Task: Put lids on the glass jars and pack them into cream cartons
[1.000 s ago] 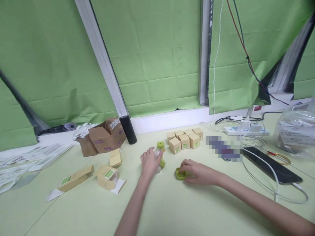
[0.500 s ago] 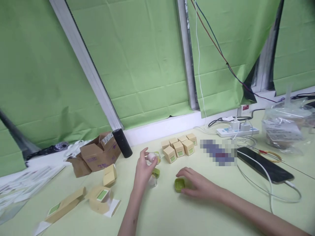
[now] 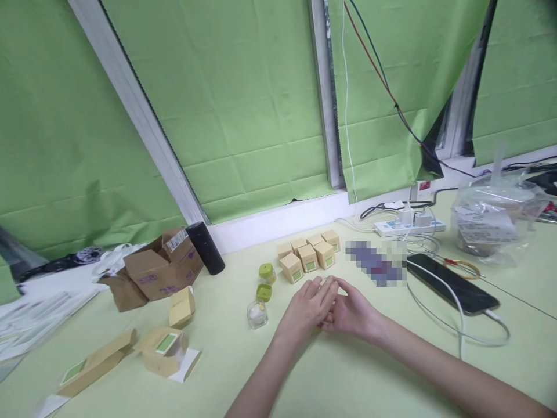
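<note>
My left hand and my right hand meet over the table, fingers closed together. What they hold is mostly hidden; a pale bit shows at the fingertips and a yellow-green sliver below. To the left stands a small clear jar with a green lid. In front of it lies a loose green lid. Nearest me in that row is an open clear jar with something white inside. Several small tan boxes with green labels stand behind my hands.
Opened tan packaging and a brown carton lie at left, near a black cylinder. On the right are a phone with a white cable, a power strip and a clear plastic bag.
My left hand has moved right, from beside the jars with a whitish thing in it, to meet my right hand. The green lid by my right hand is now out of sight.
</note>
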A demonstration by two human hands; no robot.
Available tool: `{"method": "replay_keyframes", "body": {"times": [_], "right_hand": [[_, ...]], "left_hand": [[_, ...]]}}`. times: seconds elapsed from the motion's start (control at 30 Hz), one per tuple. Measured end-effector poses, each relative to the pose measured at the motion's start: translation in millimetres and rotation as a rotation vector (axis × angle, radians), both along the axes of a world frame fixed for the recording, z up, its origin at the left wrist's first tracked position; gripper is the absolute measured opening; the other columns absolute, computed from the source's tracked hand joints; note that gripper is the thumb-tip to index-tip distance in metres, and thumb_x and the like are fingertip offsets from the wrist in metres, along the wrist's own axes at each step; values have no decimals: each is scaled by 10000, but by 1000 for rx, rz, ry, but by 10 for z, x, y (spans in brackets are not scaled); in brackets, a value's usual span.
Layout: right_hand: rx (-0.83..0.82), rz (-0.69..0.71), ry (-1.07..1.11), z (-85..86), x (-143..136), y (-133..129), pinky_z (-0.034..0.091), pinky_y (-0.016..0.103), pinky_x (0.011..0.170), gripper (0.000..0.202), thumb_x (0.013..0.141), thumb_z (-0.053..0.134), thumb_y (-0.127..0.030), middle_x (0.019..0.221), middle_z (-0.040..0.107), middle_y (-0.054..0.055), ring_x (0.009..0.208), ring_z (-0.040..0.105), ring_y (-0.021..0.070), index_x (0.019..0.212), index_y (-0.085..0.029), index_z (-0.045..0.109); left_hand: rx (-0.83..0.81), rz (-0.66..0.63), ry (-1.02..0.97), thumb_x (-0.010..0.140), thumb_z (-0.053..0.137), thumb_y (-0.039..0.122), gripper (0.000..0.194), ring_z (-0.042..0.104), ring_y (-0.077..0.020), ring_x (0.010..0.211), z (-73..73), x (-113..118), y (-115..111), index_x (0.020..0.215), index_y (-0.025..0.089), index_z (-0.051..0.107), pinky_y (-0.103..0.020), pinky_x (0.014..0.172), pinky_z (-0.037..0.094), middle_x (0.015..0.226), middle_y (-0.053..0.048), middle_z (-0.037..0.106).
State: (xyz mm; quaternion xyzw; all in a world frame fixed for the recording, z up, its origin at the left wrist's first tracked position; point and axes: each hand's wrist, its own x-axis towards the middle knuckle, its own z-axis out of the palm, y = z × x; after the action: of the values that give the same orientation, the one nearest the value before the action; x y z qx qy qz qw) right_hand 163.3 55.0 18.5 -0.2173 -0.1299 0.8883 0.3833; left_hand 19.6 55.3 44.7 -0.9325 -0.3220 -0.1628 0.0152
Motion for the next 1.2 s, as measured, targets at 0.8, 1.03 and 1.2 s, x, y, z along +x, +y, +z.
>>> {"method": "replay_keyframes", "body": {"times": [0.8,1.03,1.2], "right_hand": [[-71,-12,48,36,82,47,548,280,714,193,873,437,-255,805,652,100,773,665,175,976,-110,512],[-24,-65,-61,144,82,-19,519,147,595,230,821,487,-187,785,605,44,655,629,84,1044,-131,483],[130,-172,-188,138,99,3,497,168,594,273,735,480,-129,763,599,28,604,598,78,1005,-154,451]], "left_hand": [[82,-2,86,855,243,28,451,429,-261,1236,254,-41,78,1226,206,429,-412,938,412,1357,-123,458],[-12,313,-228,817,518,359,376,512,-260,1105,184,-276,125,1160,215,456,-398,869,447,1192,-112,544],[-249,616,-380,757,541,519,499,535,-268,1035,-113,-411,155,1132,198,472,-380,840,429,975,-85,601]]}}
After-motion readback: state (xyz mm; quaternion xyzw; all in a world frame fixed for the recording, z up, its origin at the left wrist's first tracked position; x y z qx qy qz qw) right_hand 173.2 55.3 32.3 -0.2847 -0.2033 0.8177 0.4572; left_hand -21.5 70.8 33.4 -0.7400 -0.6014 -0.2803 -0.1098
